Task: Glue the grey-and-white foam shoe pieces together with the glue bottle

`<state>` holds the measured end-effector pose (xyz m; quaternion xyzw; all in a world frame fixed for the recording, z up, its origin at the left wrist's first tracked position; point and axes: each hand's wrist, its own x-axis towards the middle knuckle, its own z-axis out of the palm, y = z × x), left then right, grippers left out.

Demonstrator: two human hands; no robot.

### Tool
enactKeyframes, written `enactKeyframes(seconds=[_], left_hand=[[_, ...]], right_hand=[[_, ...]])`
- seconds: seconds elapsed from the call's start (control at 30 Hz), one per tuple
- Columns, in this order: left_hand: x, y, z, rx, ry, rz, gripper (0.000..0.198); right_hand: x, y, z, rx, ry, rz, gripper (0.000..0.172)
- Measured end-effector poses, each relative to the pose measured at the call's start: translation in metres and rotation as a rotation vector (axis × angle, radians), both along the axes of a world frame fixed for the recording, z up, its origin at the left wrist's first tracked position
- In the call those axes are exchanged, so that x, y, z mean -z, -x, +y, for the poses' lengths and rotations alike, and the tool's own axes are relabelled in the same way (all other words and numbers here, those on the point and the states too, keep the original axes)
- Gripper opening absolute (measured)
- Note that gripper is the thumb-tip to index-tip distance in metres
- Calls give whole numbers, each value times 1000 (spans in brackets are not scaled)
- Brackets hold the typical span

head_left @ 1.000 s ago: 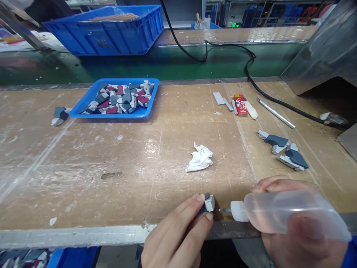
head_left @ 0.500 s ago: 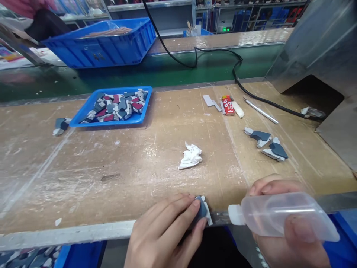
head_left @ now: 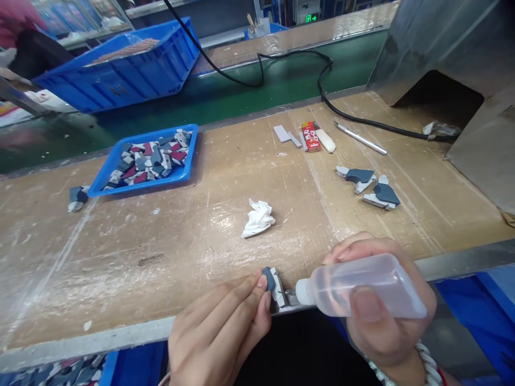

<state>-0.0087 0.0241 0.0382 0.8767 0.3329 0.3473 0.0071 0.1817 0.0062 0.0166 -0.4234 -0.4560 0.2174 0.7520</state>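
Piece of grey-blue and white material (head_left: 275, 287) sits right by the front edge (head_left: 132, 335) of the counter (head_left: 181, 268), pinched between the thumb and fingers of your left grip (head_left: 225, 321). Your right grip (head_left: 384, 332) wraps a translucent squeeze bottle (head_left: 370, 276), thumb against its side, with the white cap (head_left: 304, 291) and blurred nozzle (head_left: 290, 298) pointing at the piece; whether they touch, you cannot tell.

By its look, the piece is light and stiff, small enough to twist if pushed, so hold it by the grey-blue part and leave the white side exposed. The bottle seems smooth and soft-walled; take it round the middle and press lightly, since it probably gives easily.

Mind that front edge: a slipped piece could drop off. Your widest room lies leftward, below the blue tray (head_left: 140, 186). A crumpled white tissue (head_left: 258, 220) lies ahead of the piece, and two similar pieces (head_left: 362, 176) lie beyond your right grip.
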Motion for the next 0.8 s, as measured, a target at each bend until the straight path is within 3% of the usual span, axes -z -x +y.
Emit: enactKeyframes(seconds=[0.3, 0.8], left_hand=[[3, 2, -5, -24, 124, -91, 11], [2, -5, -4, -92, 209, -176, 17]], right_hand=[[-8, -4, -3, -87, 162, -162, 10], [-4, -2, 0, -99, 123, -167, 10]])
